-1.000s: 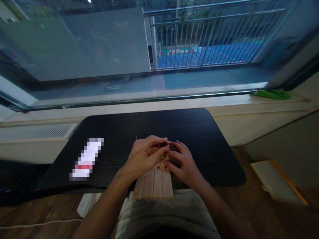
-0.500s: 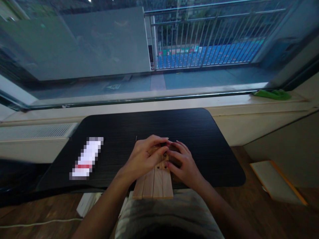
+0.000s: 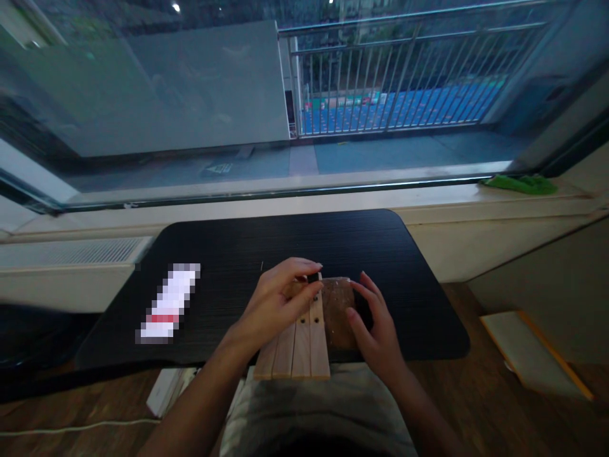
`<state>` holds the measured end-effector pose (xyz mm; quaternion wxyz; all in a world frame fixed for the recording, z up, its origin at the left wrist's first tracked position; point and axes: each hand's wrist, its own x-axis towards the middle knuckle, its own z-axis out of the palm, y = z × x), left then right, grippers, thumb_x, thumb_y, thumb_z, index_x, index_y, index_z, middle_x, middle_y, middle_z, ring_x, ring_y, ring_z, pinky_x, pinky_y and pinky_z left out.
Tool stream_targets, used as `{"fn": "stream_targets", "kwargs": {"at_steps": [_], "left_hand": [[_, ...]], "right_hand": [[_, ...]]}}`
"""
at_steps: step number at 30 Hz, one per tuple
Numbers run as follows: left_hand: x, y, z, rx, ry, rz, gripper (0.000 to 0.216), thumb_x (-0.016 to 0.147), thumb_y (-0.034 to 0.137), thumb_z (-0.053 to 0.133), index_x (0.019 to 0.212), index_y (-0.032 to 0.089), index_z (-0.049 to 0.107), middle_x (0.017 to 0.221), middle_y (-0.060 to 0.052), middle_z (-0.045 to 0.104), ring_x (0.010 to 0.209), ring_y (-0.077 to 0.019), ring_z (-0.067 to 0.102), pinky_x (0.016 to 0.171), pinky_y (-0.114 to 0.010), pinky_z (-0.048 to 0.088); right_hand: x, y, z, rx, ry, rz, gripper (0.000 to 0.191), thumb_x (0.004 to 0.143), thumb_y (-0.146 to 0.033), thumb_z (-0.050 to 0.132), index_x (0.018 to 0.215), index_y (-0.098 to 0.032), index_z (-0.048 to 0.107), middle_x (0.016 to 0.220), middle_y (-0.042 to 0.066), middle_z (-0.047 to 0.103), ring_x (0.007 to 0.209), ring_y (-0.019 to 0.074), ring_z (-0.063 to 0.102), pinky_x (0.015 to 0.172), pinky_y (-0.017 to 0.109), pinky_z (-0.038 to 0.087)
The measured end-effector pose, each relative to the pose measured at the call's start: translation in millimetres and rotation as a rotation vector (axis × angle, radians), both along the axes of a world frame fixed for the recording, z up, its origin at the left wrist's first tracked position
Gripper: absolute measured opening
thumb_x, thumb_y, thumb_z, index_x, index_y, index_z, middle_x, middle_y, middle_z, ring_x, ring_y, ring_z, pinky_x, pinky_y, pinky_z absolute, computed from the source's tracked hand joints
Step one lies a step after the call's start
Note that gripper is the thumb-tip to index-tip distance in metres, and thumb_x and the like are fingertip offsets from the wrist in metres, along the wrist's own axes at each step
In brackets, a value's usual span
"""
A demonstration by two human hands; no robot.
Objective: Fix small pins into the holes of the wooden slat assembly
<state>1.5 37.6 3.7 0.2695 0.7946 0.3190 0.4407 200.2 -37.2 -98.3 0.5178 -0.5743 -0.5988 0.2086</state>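
A pale wooden piece made of several narrow slats rests over the table's near edge, with small dark holes across its upper part. My left hand is closed around its far end, thumb on top and fingers beyond. A small dark bit shows between that thumb and the fingertips; its kind is unclear. Just right of the slats lies a flat brown piece with a shiny, see-through-looking far edge. My right hand is at its right side, thumb and fingers apart, holding nothing visible.
On the black table a pixelated white sheet or screen lies to the left. A thin pin-like thing is beyond my left hand. Behind the table run a window sill and a green cloth.
My right hand has drawn away to the right from the far end of the slats, and its fingers have spread. The brown piece is now uncovered. My left hand has stayed in place.
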Motion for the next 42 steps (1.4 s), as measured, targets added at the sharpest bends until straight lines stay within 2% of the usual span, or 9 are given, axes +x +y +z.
{"fn": "stream_targets", "kwargs": {"at_steps": [4, 8, 16, 24, 27, 33, 36, 40, 42], "left_hand": [[1.7, 0.7, -1.7, 0.004, 0.024, -0.021, 0.019, 0.089, 0.024, 0.072, 0.108, 0.021, 0.072, 0.101, -0.006, 0.078, 0.094, -0.0177, 0.074, 0.084, -0.032, 0.060], [4.2, -0.4, -2.5, -0.002, 0.042, -0.016, 0.019, 0.090, 0.023, 0.071, 0.109, 0.021, 0.072, 0.100, -0.005, 0.078, 0.090, -0.0164, 0.074, 0.082, -0.030, 0.060], [1.5, 0.7, -1.9, 0.015, 0.023, -0.022, 0.020, 0.089, 0.020, 0.072, 0.109, 0.021, 0.073, 0.098, -0.004, 0.079, 0.086, -0.0148, 0.074, 0.077, -0.026, 0.060], [0.3, 2.3, -4.9, 0.025, 0.008, -0.016, 0.021, 0.089, 0.020, 0.072, 0.109, 0.020, 0.073, 0.095, -0.004, 0.079, 0.083, -0.0140, 0.074, 0.074, -0.025, 0.060], [0.5, 2.5, -5.0, 0.041, -0.004, -0.023, 0.021, 0.089, 0.019, 0.073, 0.109, 0.020, 0.073, 0.096, -0.004, 0.079, 0.083, -0.0137, 0.074, 0.074, -0.025, 0.060], [-0.3, 2.6, -6.0, 0.046, -0.012, -0.018, 0.022, 0.088, 0.019, 0.073, 0.111, 0.021, 0.073, 0.097, -0.003, 0.079, 0.083, -0.0132, 0.074, 0.074, -0.024, 0.060], [-1.3, 2.5, -7.0, 0.037, -0.005, -0.019, 0.022, 0.089, 0.019, 0.073, 0.111, 0.021, 0.073, 0.096, -0.003, 0.079, 0.083, -0.0134, 0.074, 0.074, -0.024, 0.060], [-1.3, 2.5, -7.1, 0.044, 0.000, -0.017, 0.022, 0.089, 0.019, 0.073, 0.111, 0.021, 0.073, 0.097, -0.004, 0.079, 0.084, -0.0139, 0.074, 0.075, -0.026, 0.061], [-0.7, 2.3, -6.2, 0.038, -0.001, -0.020, 0.021, 0.089, 0.020, 0.072, 0.110, 0.022, 0.073, 0.097, -0.004, 0.079, 0.083, -0.0139, 0.074, 0.075, -0.026, 0.061]], "right_hand": [[4.4, -2.8, -4.4, 0.056, 0.085, -0.089, 0.021, 0.095, -0.027, 0.055, 0.113, -0.024, 0.065, 0.121, 0.012, 0.067, 0.115, 0.0275, 0.063, 0.098, 0.048, 0.053], [4.2, 0.5, -9.4, 0.073, 0.135, -0.215, 0.009, 0.089, -0.022, 0.057, 0.093, -0.023, 0.065, 0.089, 0.005, 0.064, 0.081, 0.0217, 0.064, 0.071, 0.036, 0.055], [6.1, 3.5, -14.9, 0.075, 0.083, -0.250, 0.016, 0.080, -0.015, 0.055, 0.086, -0.023, 0.068, 0.090, 0.005, 0.056, 0.072, 0.0193, 0.057, 0.062, 0.034, 0.050], [4.7, 3.3, -6.1, 0.112, 0.167, -0.198, 0.013, 0.077, -0.015, 0.057, 0.077, -0.023, 0.067, 0.081, 0.004, 0.063, 0.075, 0.0203, 0.063, 0.065, 0.033, 0.052], [1.1, 1.6, -0.3, 0.056, 0.347, -0.204, 0.007, 0.082, -0.023, 0.062, 0.085, -0.022, 0.069, 0.079, 0.003, 0.071, 0.063, 0.0171, 0.065, 0.059, 0.030, 0.054], [0.9, -4.0, -2.5, -0.132, 0.610, -0.227, 0.037, 0.089, -0.035, 0.059, 0.119, -0.017, 0.071, 0.086, 0.008, 0.081, 0.034, 0.0108, 0.054, 0.031, 0.024, 0.036], [6.0, -7.4, -8.3, -0.179, 0.609, -0.156, 0.038, 0.083, -0.026, 0.058, 0.116, -0.020, 0.075, 0.095, 0.008, 0.082, 0.031, 0.0109, 0.056, 0.035, 0.028, 0.047], [8.3, -7.8, -9.7, -0.112, 0.557, -0.128, 0.022, 0.076, -0.019, 0.057, 0.076, -0.020, 0.078, 0.067, 0.002, 0.078, 0.039, 0.0142, 0.065, 0.076, 0.041, 0.063], [6.5, -5.2, -6.1, -0.058, 0.607, -0.207, 0.017, 0.078, -0.020, 0.059, 0.067, -0.020, 0.072, 0.065, 0.002, 0.078, 0.040, 0.0140, 0.066, 0.081, 0.042, 0.063]]}}
